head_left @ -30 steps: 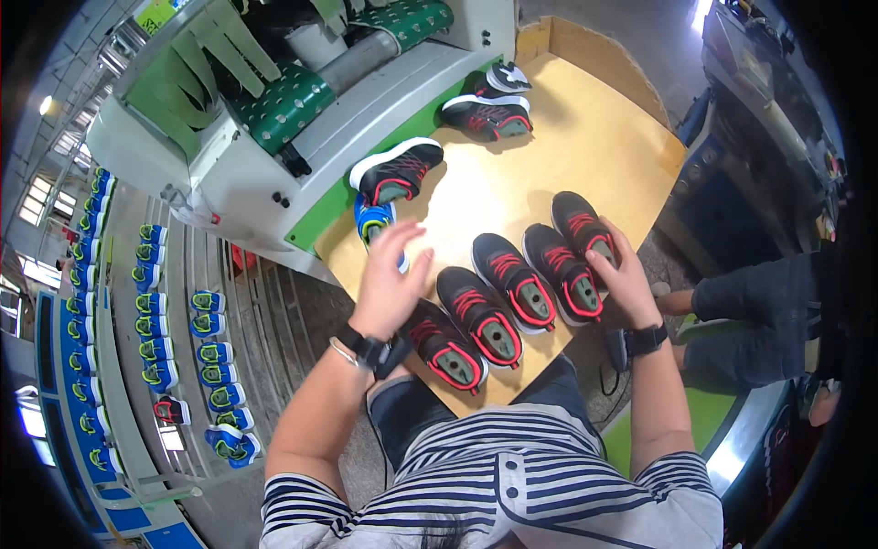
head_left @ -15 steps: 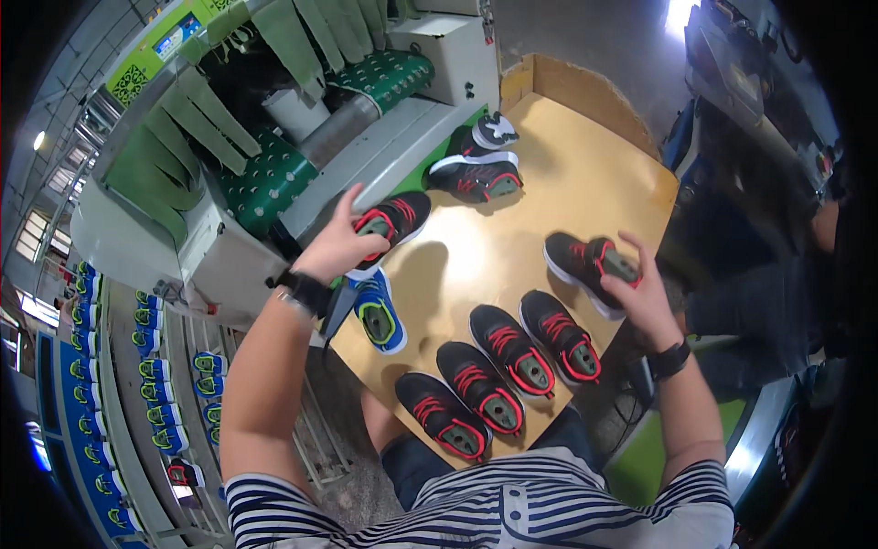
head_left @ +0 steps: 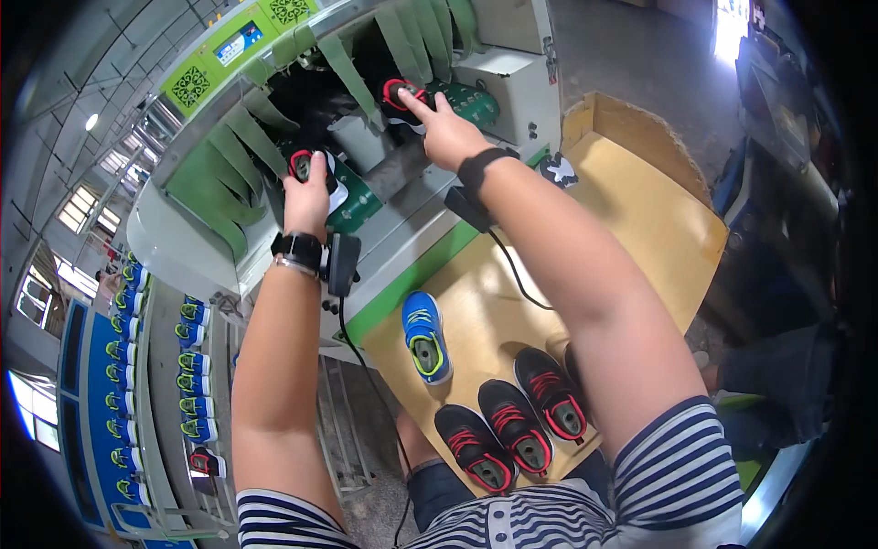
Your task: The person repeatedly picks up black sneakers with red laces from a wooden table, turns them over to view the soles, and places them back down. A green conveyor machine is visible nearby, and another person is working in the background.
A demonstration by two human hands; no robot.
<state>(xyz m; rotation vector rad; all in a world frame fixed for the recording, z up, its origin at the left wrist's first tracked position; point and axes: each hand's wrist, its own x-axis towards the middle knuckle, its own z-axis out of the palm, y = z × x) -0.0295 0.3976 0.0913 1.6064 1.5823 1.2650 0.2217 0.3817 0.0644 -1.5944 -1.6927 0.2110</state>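
Observation:
Both my arms reach up into a grey and green machine (head_left: pixel 430 233) with hanging green flaps. My left hand (head_left: pixel 307 197) grips a black shoe with red trim (head_left: pixel 305 163) and sets it on a green conveyor pad. My right hand (head_left: pixel 444 131) presses on a second black and red shoe (head_left: pixel 400 92) lying on another green pad further right. On the wooden table (head_left: pixel 658 229) below, a blue shoe (head_left: pixel 425 335) lies near the machine. Three black and red shoes (head_left: pixel 512 425) lie in a row near my body.
Racks of blue shoes (head_left: pixel 123 366) stand at the left on blue shelves. A cardboard wall (head_left: pixel 631 128) edges the table's far side. One black shoe (head_left: pixel 558 170) lies at the table's far corner. A cable (head_left: pixel 512 270) hangs from my right wrist.
Both hands lifted black and red shoes off the table and moved them up into the machine. The row on the table is shorter now.

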